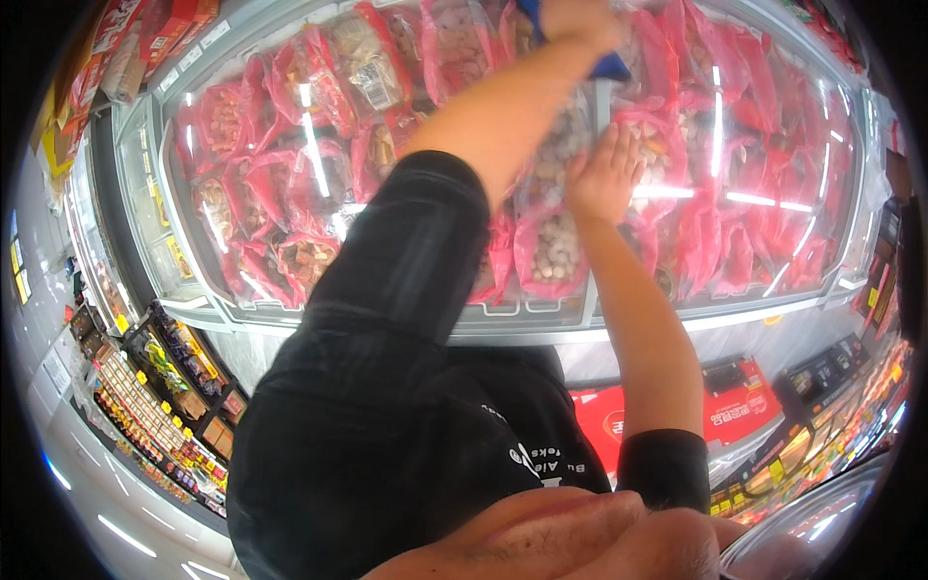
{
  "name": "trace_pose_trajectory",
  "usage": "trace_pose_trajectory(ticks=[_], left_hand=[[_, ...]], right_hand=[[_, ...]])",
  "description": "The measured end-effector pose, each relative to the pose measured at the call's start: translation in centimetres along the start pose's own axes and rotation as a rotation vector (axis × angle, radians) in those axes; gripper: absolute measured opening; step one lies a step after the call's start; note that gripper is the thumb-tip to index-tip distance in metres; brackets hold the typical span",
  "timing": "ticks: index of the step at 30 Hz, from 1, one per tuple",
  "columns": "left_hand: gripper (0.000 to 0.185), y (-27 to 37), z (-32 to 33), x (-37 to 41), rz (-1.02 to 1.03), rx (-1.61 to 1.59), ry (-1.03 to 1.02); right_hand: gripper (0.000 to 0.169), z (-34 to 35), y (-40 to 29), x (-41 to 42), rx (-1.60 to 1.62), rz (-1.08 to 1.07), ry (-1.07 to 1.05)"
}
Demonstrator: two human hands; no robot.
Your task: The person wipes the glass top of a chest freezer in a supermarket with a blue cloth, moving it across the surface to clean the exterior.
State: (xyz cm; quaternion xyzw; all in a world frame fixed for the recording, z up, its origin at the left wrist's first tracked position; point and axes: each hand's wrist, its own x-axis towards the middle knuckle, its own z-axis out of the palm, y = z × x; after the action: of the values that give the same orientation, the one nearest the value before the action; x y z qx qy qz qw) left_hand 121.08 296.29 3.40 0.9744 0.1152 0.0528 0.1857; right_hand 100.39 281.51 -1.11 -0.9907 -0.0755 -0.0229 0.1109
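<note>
My left hand (580,22) reaches to the far part of a chest freezer and presses on a blue cloth (611,67); it is slightly blurred, and its fingers are partly cut off by the picture's top edge. My right hand (605,174) lies nearer, palm down with fingers extended, on the glass lid (449,315) beside the pale frame bar (602,109) between two panes. Beneath the glass are many pink plastic bags with food pieces, among them a bag of whitish round pieces (557,250). Bright light reflections cross the panes.
Red printed cartons (739,413) stand below the freezer's near rim at the right. At the left are another glass-topped freezer (156,210) and shelves of packaged goods (145,406). More packaged goods (834,428) line the lower right. Red boxes (170,32) sit at the upper left.
</note>
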Motion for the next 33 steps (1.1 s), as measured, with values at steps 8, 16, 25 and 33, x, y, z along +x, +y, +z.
trace_pose_trajectory(ticks=[8,16,25,33], left_hand=[[0.072,-2.8,0.6,-1.8,0.236,-0.143,0.038],[0.069,-25.0,-8.7,-2.9,-0.071,0.133,0.155],[0.07,-49.3,-16.7,-11.2,-0.329,0.362,0.276],[0.075,-57.5,-21.4,-15.8,-0.552,0.332,0.264]], right_hand=[[0.067,0.3,0.6,0.1,-0.018,0.002,0.017],[0.064,0.3,-0.1,0.2,-0.019,-0.071,0.069],[0.061,0.7,0.8,0.1,-0.09,-0.109,0.104],[0.062,0.9,1.7,0.0,-0.089,-0.12,0.076]])
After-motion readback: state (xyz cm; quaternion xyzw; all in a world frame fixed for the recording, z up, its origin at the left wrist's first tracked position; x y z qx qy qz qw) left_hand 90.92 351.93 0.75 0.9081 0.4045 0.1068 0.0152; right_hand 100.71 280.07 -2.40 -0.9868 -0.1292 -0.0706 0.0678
